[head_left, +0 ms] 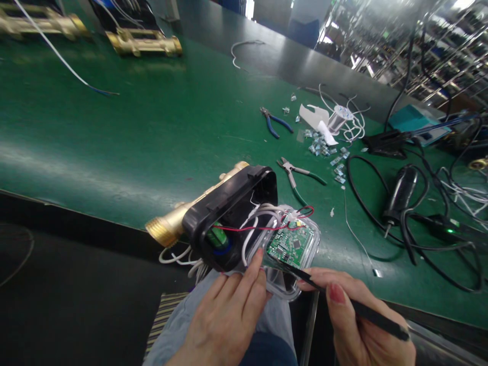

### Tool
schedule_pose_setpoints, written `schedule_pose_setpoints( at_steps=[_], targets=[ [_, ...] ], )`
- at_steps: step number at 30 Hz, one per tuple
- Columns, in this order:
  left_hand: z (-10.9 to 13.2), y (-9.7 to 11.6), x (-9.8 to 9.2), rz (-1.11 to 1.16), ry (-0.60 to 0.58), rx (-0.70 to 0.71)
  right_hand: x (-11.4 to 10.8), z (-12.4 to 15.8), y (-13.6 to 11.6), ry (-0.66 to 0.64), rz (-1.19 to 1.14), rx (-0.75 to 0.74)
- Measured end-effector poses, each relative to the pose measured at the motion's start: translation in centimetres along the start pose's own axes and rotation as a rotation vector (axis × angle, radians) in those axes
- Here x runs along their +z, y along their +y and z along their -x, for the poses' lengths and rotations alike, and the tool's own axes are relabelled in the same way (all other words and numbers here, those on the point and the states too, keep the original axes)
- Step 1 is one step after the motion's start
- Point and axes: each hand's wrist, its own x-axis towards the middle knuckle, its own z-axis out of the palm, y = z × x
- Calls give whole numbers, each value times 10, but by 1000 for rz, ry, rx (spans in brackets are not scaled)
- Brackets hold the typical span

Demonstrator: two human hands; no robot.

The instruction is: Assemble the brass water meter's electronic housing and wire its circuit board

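Observation:
A black housing [229, 203] on a brass pipe fitting [163, 231] sits tilted at the table's near edge, with a green cylinder [217, 238] and white cables inside. Beside it lies a clear cover [315, 239] holding a green circuit board [292, 245]; red and white wires run between them. My left hand [229, 310] rests its fingers on the near edge of the housing and cover, index finger stretched toward the board. In my right hand [362, 310] are black tweezers [354, 307], held like a pen, their tip at the board's lower edge.
Green-handled pliers [301, 175] and blue-handled cutters [275, 122] lie beyond the housing. Small parts [320, 145], a wire spool [339, 119] and a black electric tool [400, 195] with looping cords are to the right. Another brass fitting [143, 46] stands far left.

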Motion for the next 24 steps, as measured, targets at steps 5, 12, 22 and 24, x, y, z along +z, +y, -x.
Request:
schedule_pose_setpoints(
  at_steps=[5,12,22,24],
  targets=[
    [0,0,0,0,-6,-2,-1,-1,0,-60,15,-11],
    [1,-1,0,-5,-26,4,-4,1,-3,-81,111,-63],
    [0,0,-2,19,-24,4,-5,4,-9,-116,361,-174],
    [1,-1,-2,26,-21,3,-4,2,-14,-98,417,-169]
  ],
)
